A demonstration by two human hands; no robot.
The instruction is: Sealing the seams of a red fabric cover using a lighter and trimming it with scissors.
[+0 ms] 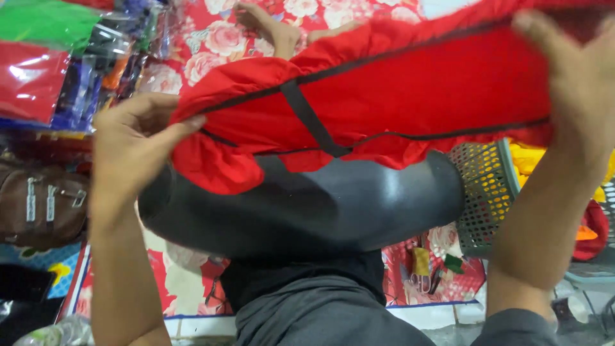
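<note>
A red fabric cover (410, 96) with black piping and a black strap is stretched between both my hands. My left hand (138, 144) pinches its left edge between thumb and fingers. My right hand (576, 83) grips its right end, near the top right of the view. Below the fabric lies a large dark grey cylinder-shaped form (307, 205), with the cover's lower edge draped over its top. My bare foot (272, 29) shows above the fabric on the floral mat.
A red floral mat (211, 38) covers the floor. Plastic-wrapped coloured items (57, 64) are stacked at the left, with a brown bag (38, 205) below them. A grey perforated basket (483, 192) stands at the right beside yellow cloth (532, 160). Scissors (419, 282) lie near it.
</note>
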